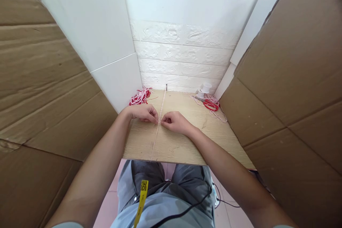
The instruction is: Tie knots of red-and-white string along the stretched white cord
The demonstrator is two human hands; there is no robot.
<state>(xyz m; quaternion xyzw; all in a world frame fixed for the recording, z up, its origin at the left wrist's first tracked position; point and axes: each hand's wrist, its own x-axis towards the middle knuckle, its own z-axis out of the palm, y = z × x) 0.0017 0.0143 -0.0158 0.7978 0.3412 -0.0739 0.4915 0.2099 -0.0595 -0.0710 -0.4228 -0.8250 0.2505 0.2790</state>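
A thin pale pink-and-white string [155, 139] runs taut down the wooden board [181, 146], from a small dark peg [166, 87] at the back edge to the front edge. Between the hands the string looks thicker and twisted or knotted. My left hand [145, 113] is closed in a pinch on the string's left side. Opposite it, my right hand [173, 122] pinches at the same spot from the right. Both sets of fingertips nearly meet at the string; the exact strands between them are too fine to make out.
A tangle of red and pink string [140, 97] lies at the back left. Red-handled scissors [211, 105], white spools [205, 88] and loose pink string [220, 117] are at the back right. Cardboard panels [283, 124] flank both sides, and a white brick-patterned wall [181, 51] stands behind.
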